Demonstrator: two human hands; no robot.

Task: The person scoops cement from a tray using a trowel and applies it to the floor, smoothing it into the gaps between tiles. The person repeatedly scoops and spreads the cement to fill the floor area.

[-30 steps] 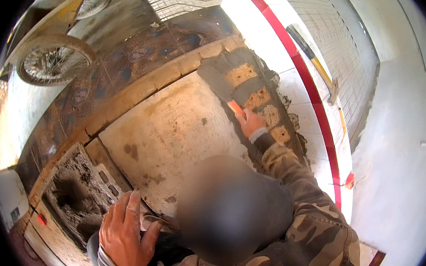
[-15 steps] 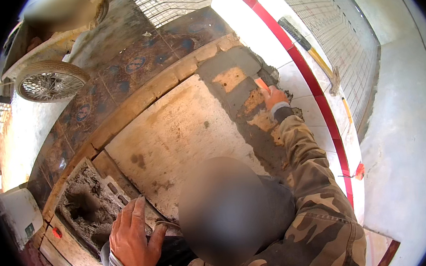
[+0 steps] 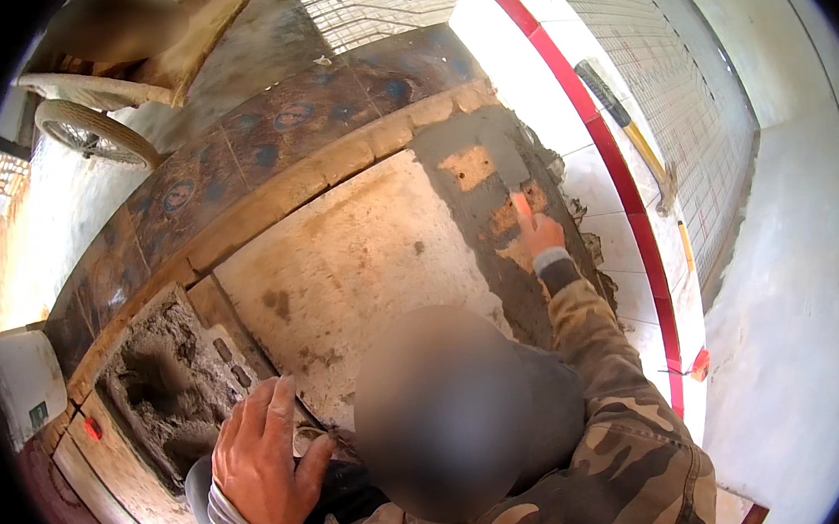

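Observation:
My right hand [image 3: 544,236] is closed round the orange handle of a trowel [image 3: 508,164]. Its grey, mortar-smeared blade lies over the far right part of a strip of wet grey mortar [image 3: 453,185], where patches of orange-brown brick show through. Fingers spread, my left hand [image 3: 261,462] rests near my knee and holds nothing. Beside it lies a shallow tray [image 3: 121,409] of thick grey mortar [image 3: 168,380] with hollows scooped in it. A pale, stained slab [image 3: 340,258] fills the middle, between tray and mortar strip.
White tiles with a red band [image 3: 620,177] border the right side; a hammer [image 3: 626,132] lies along them. Wire mesh [image 3: 651,76] extends beyond. A white bucket [image 3: 27,382] stands at left. At far left is a cart [image 3: 99,134] with a spoked wheel, near a blurred person.
My right hand has drawn the trowel back toward me along the mortar strip. My left hand stays in place. The cart and its wheel have shifted and turned; the view has moved slightly.

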